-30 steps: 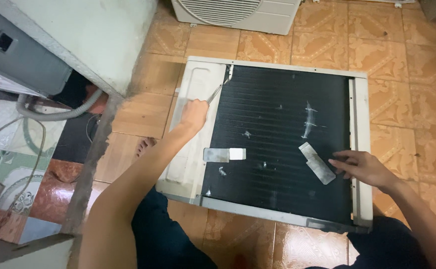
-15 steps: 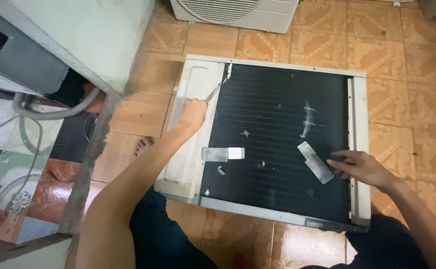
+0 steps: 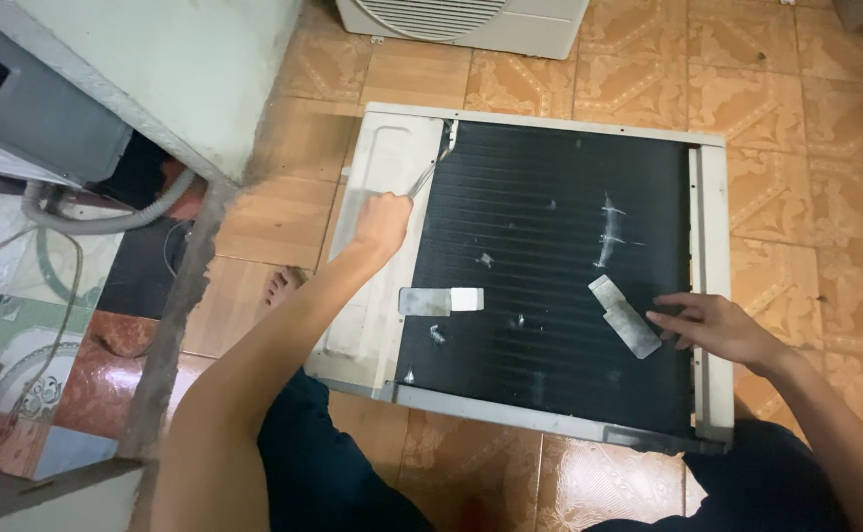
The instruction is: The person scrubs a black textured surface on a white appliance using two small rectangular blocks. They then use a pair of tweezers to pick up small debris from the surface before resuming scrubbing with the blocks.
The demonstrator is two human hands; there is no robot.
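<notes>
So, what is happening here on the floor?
A person sits over a flat air conditioner panel lying on the tiled floor. The left hand grips a thin metal tool at the panel's upper left corner. The right hand rests open on the dark fins, fingertips at a grey strip.

Floor (image 3: 806, 148) laid in orange-tan patterned tiles; white ribbed appliance casing (image 3: 461, 20) seen at top edge; pale concrete ledge (image 3: 155, 69) at upper left, grey corrugated hose (image 3: 106, 219) looped beneath; multicoloured patterned tiles (image 3: 7, 296) set lower left
</notes>
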